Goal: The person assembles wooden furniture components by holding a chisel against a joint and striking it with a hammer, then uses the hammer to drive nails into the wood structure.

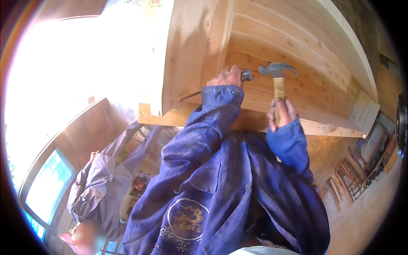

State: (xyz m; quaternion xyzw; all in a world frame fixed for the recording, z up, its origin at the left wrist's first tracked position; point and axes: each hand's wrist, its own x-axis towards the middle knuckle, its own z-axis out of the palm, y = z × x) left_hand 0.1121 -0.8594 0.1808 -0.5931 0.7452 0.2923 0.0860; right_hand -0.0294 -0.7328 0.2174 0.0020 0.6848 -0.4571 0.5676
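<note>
Left hand: the left hand [229, 76] is just above the middle of the frame. Its fingers are curled tight around a chisel [245, 75]. Only the round metal end of the chisel pokes out on the right of the fist.
Thin rod: a thin dark line [190, 96] runs out to the left below the fist. It is hard to tell what it is.
Right hand: the right hand [281, 111] is right of the middle. It is closed around the wooden handle of a hammer [278, 72].
Hammer: its grey head is just beside the chisel end, but apart from it.
Wood: both tools are up against a big pale wooden box [306, 51] that fills the upper right.
Hidden: blue sleeves [212, 127] cover both arms.
Other person: someone in a grey jacket [100, 187] stands at the lower left.
</note>
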